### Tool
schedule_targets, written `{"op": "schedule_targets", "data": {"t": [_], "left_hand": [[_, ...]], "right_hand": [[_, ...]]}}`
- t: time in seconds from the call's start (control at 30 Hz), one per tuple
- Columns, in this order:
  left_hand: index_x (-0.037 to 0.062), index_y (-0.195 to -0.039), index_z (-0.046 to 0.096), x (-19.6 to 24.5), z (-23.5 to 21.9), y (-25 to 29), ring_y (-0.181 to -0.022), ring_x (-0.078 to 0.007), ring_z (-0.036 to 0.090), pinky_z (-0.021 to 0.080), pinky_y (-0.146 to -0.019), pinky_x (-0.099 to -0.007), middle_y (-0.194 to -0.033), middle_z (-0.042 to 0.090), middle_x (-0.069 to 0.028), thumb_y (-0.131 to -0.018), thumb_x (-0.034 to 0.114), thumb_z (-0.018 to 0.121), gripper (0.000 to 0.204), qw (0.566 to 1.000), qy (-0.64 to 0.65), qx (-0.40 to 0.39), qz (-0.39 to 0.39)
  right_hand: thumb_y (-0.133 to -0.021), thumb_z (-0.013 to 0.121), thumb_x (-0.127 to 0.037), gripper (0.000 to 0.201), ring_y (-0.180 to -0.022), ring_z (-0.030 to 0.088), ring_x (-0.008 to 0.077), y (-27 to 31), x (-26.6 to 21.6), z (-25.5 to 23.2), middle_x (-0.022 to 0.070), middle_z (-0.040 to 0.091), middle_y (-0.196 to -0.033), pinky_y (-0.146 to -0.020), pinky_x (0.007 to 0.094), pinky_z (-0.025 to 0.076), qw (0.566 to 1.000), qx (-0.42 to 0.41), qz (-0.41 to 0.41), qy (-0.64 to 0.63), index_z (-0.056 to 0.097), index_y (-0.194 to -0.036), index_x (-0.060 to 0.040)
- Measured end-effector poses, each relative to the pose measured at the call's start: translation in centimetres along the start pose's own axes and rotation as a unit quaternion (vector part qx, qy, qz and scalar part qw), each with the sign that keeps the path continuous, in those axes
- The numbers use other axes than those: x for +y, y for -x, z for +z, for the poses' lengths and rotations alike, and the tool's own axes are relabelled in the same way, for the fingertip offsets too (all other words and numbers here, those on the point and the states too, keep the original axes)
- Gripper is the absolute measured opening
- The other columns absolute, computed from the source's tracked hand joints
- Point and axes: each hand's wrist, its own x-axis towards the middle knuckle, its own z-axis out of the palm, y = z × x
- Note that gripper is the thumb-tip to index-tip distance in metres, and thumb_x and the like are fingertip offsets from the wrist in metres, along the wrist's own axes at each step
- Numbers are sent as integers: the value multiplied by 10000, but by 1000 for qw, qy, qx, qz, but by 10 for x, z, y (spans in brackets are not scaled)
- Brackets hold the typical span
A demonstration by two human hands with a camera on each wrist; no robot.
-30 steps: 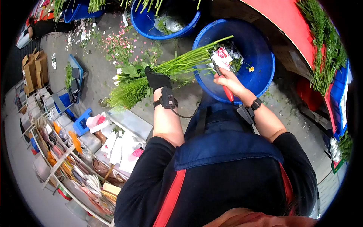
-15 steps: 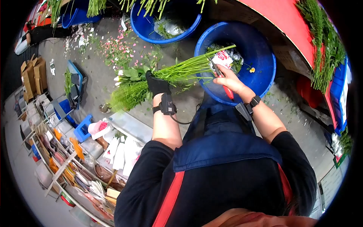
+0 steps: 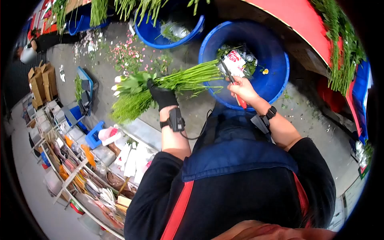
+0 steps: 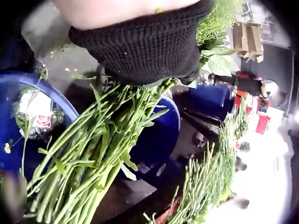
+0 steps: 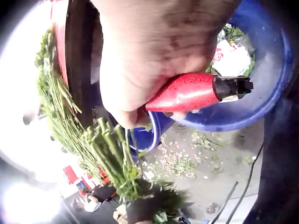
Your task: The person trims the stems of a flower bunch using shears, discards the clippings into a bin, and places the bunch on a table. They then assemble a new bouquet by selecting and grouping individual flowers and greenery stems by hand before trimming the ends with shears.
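A black-gloved left hand (image 3: 161, 95) grips a bunch of green stems (image 3: 192, 76), with leaves and pale buds (image 3: 117, 86) on its far left side and cut ends pointing right. In the left wrist view the glove (image 4: 145, 46) is wrapped round the stems (image 4: 93, 154). The bare right hand (image 3: 243, 90) holds red-handled shears (image 3: 241, 101), their dark blades beside the stem ends, above the rim of a blue bin (image 3: 276, 84). In the right wrist view fingers curl round the red handle (image 5: 191, 92); the blades are hidden there.
A second blue bin (image 3: 160, 45) stands at the top. Petals and leaves (image 3: 126, 54) litter the floor. More stems lie on a red-topped table (image 3: 294, 18) at the upper right. Shelving (image 3: 72, 176) with wrapping materials stands lower left, cardboard boxes (image 3: 42, 84) farther left.
The bunch and the left hand have shifted slightly left and down, and the stem ends sit lower. The right hand keeps its hold on the shears, whose blades have turned a little more upright.
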Motion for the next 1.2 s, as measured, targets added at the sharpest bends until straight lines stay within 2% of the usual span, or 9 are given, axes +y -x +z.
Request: {"op": "schedule_targets", "data": {"t": [0.3,0.37,0.5,0.63,0.7,0.83,1.0,1.1,1.2], "left_hand": [[3,-1024,585,-15,223,136,-889,-254,577,466,-838,-392,-931,624,-126,-910,475,518,490,947,-35,-318,-9],[-3,-1207,522,-54,291,170,-919,-270,581,478,-855,-408,-1082,604,-157,-921,434,514,522,915,-6,-401,-50],[47,-1204,533,-152,419,239,-987,-255,599,477,-894,-437,-1073,620,-127,-948,286,484,354,835,-96,-533,-103],[-5,-1118,602,-285,518,287,-984,-218,615,452,-950,-358,-1035,646,-84,-912,134,509,266,803,-139,-574,-74],[5,-1073,652,-343,553,320,-907,-233,647,500,-788,-344,-1036,673,-114,-787,-16,569,299,810,-185,-555,-48],[35,-1111,660,-453,577,303,-960,-180,588,407,-911,-276,-1056,662,-87,-819,143,645,312,707,-214,-665,-110],[60,-1202,606,-468,596,321,-882,-202,607,440,-866,-290,-982,681,-55,-868,369,622,455,748,-436,-457,-203],[3,-1005,649,-418,596,344,-570,-189,585,492,-554,-306,-738,638,-94,-860,505,606,525,669,-469,-545,-186],[43,-736,589,-359,611,353,-485,-159,508,440,-470,-300,-587,527,-46,-872,443,619,424,428,-679,-595,-47]], "right_hand": [[-712,680,-295,379,-702,588,213,107,45,-157,119,622,-746,-656,350,476,981,83,68,160,614,-933,5],[-703,690,-319,403,-713,594,235,137,38,-181,136,620,-742,-680,365,473,977,122,49,167,614,-925,8],[-721,698,-327,410,-772,594,230,179,43,-224,135,626,-804,-713,373,467,967,144,71,197,598,-944,2],[-690,697,-388,478,-760,595,250,207,54,-252,156,624,-796,-703,381,471,970,192,64,133,603,-942,8],[-686,701,-363,485,-783,611,266,217,56,-264,168,641,-832,-725,382,481,969,208,80,102,611,-976,15],[-683,709,-342,516,-813,625,279,223,77,-283,172,652,-859,-769,374,488,960,260,64,83,615,-1032,26],[-685,686,-355,478,-857,631,352,226,72,-288,217,654,-879,-789,406,483,959,263,95,52,613,-972,20],[-691,683,-355,500,-873,628,353,219,60,-285,212,654,-898,-797,405,480,966,233,84,72,600,-1019,12],[-696,684,-354,528,-881,624,353,209,36,-276,209,651,-910,-806,404,477,970,214,48,108,579,-1066,8]]}}
